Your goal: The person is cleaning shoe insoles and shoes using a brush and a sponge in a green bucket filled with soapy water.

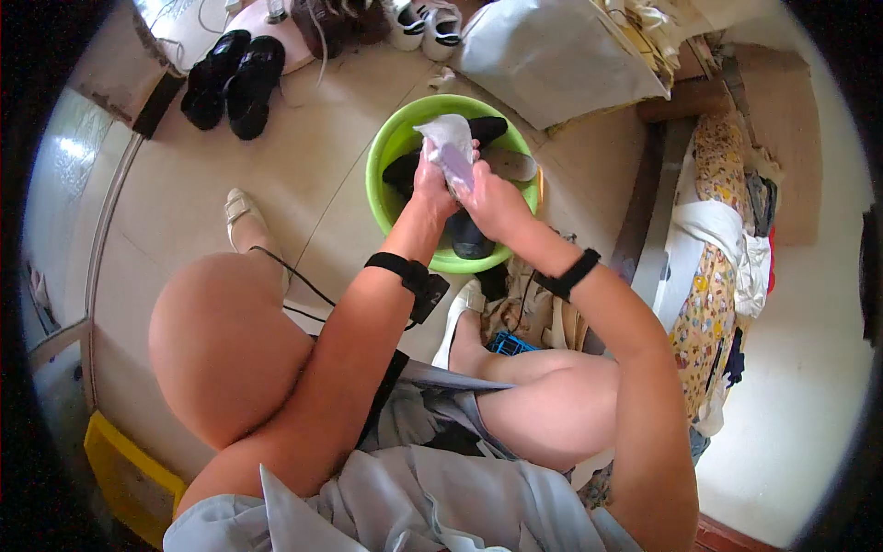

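Over a green basin (375, 170) on the floor, my two hands work close together. My left hand (432, 184) is closed round a white, soft-looking piece (447, 132) that may be foamy; its exact kind cannot be made out. My right hand (494, 200) grips a flat pale purple thing (456, 167), pressed against the white piece. Dark shoes (472, 241) lie in the basin beneath my hands, partly hidden by them. A pale, shoe-shaped piece (515, 166) rests at the basin's right side.
Black shoes (253, 87) stand on the tiles at the far left, and white sneakers (441, 29) at the back. A large white bag (552, 60) leans behind the basin. Patterned cloth (708, 267) is piled at the right. A yellow plastic stool (133, 478) sits at the lower left.
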`<state>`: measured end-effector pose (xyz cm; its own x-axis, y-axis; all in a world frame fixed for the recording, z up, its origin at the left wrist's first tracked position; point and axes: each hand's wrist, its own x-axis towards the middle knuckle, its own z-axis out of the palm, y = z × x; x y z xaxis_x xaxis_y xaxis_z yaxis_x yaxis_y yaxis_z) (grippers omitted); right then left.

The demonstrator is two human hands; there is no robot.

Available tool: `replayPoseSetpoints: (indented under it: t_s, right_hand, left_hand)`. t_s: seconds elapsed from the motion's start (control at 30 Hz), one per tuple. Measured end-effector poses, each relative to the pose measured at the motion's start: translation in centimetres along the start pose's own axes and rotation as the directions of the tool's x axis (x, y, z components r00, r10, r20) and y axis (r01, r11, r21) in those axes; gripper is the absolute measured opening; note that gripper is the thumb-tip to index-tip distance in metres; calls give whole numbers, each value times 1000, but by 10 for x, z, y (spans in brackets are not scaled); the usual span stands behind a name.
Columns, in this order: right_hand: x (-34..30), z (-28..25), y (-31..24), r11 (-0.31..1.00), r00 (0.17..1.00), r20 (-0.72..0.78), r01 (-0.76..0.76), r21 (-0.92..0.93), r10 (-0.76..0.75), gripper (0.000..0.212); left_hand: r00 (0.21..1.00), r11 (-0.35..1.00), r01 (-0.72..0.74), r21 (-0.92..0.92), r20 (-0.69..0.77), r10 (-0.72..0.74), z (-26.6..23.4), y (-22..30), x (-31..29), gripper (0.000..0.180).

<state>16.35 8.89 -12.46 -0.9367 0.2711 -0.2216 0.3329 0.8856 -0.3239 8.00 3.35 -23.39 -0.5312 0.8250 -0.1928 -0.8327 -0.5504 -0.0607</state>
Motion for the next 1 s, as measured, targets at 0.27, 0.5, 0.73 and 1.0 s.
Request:
replayPoseSetpoints:
  t_s: [0.27,0.5,0.73,1.0]
  right_hand:
    - [-26,-10,43,966,977,41,214,-148,-210,38]
    - [-28,-5,59,969,975,-19,217,-114,-221,37]
    - [-1,7,47,995,990,-108,-93,-39,89,39]
    - [20,-10,50,979,968,-166,-198,-50,187,43]
  left_hand:
    - [996,981,79,-177,-29,-85,13,-1,-3,64]
    - [986,959,87,-269,-116,-122,32,-15,-9,54]
    - [983,996,50,-77,-175,-63,23,-29,-7,46]
    - [978,998,4,61,-208,9,44,-37,-18,42]
